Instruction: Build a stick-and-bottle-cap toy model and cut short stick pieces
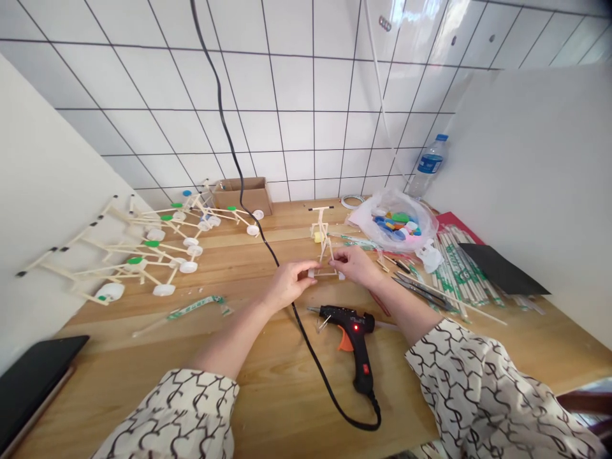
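Head view: the left hand [288, 285] pinches the base of a stick frame [322, 237] between thumb and fingers, and the right hand [351, 266] grips a lower stick of it with fingertips closed, holding it upright on the table [272, 401]. A glue gun [347, 338] lies just below the hands, its red light on. A bag of caps [394, 220] sits beyond, and finished models [143, 248] lie heaped to the left

Bamboo-stick frame [323, 242] upright, white caps [311, 273] at base, crossbar [320, 208] on top
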Action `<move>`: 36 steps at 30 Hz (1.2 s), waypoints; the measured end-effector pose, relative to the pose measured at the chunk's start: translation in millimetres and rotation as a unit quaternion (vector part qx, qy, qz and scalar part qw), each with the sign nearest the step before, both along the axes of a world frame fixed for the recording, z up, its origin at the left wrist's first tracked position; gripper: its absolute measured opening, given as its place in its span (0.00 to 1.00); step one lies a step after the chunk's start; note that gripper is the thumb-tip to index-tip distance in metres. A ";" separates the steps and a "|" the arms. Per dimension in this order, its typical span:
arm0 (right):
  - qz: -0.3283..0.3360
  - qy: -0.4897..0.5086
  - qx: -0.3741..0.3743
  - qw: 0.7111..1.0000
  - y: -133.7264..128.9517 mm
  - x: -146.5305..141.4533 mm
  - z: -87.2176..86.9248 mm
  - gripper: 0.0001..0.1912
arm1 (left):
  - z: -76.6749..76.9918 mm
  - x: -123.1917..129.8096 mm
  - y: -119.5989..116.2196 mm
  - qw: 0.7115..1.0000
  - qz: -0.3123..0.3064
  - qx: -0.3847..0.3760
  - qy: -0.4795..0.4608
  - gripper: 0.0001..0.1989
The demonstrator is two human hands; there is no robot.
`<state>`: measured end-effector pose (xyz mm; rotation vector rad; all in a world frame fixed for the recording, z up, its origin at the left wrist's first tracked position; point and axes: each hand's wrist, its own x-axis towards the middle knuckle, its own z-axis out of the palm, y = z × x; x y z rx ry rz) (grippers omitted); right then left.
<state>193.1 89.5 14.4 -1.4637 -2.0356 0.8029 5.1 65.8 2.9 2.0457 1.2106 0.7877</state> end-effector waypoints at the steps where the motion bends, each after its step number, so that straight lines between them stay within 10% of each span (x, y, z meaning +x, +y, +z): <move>1: 0.000 -0.001 -0.001 1.000 0.0 -0.2 0.1 0.09 | 0.0 0.1 0.0 1.000 0.002 -0.001 0.002 0.14; 36: 0.010 -0.002 0.010 1.000 -5.5 -1.6 6.3 0.10 | -3.3 0.2 0.2 0.999 0.008 0.028 -0.016 0.13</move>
